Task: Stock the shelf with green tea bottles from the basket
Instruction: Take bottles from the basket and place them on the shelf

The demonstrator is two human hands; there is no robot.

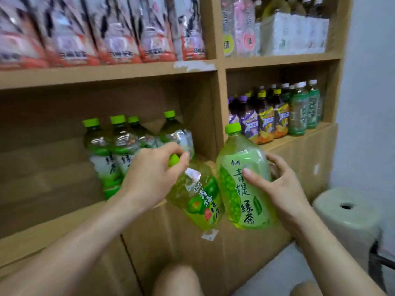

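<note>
My left hand (154,171) grips the green cap of a tilted green tea bottle (201,201), which hangs in front of the shelf's edge. My right hand (277,189) holds a second, upright green tea bottle (241,180) round its body, just right of the first. Several green tea bottles (115,146) with green caps stand on the middle-left shelf (53,223), behind my left hand. The basket is not in view.
The wooden shelf unit has a vertical divider (220,107). Smaller purple, orange and green bottles (275,114) fill the right compartment. Red-labelled bottles (106,28) line the upper shelf. A pale stool (346,212) stands at the lower right by the wall.
</note>
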